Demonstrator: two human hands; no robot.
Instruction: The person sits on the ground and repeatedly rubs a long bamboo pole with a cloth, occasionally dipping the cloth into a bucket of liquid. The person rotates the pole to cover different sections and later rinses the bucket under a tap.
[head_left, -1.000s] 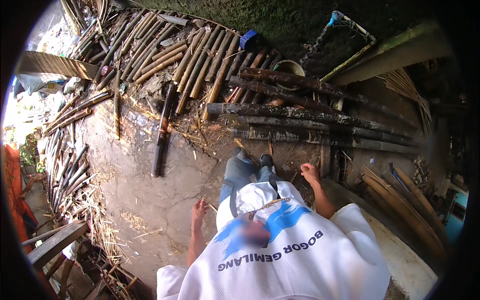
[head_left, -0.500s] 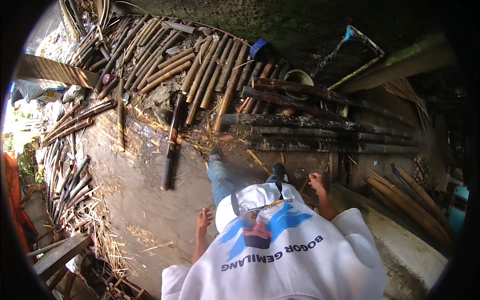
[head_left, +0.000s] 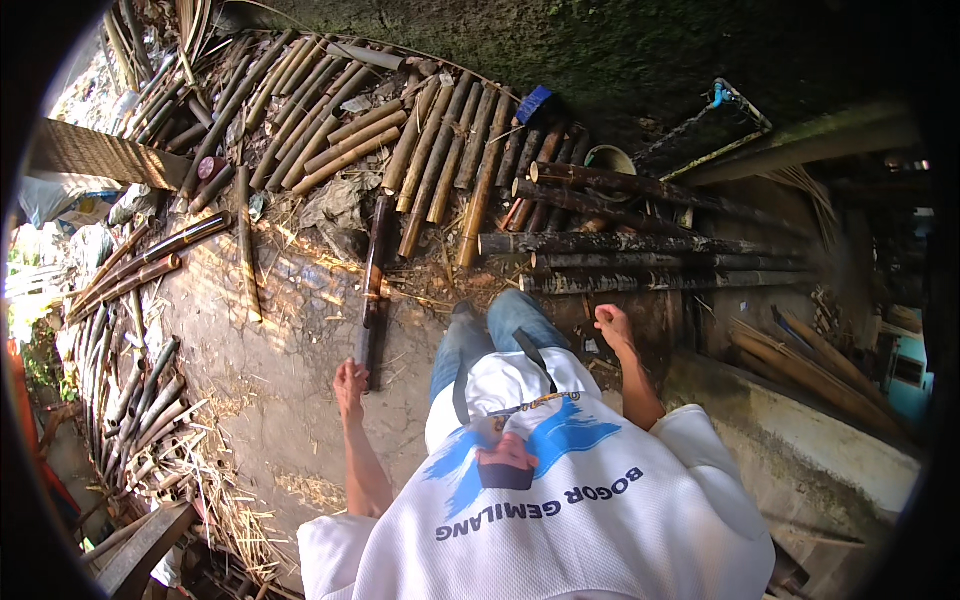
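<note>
Yard of packed earth point(head_left: 270, 400) is being viewed from above; the person in the white printed shirt point(head_left: 560, 520) is standing at its edge, both arms hanging free.

Left hand point(head_left: 349, 385): empty, fingers loosely apart, hanging just beside the near end of a long dark bamboo pole point(head_left: 372, 285) that is lying alone on the ground, pointing away toward the heap. No contact is being made, as far as can be told.

Right hand point(head_left: 612, 326): empty, fingers loosely curled, nothing being gripped; it is hanging near a stack of dark, weathered bamboo poles point(head_left: 640, 245) lying crosswise.

Beyond the lone pole, a fan of lighter tan bamboo lengths point(head_left: 400, 140) is lying piled against a mossy bank. More thin culms point(head_left: 130, 400) are being kept along the left rim, with dry straw scattered beneath. A small blue block point(head_left: 535, 104) is sitting atop the heap.

Risks, as judged: round poles are lying close to the feet, so a step could be rolled out from under. Split ends and splinters could be driven into bare palms if the dark pole is grasped carelessly. Loose straw may be making the footing slippery.
</note>
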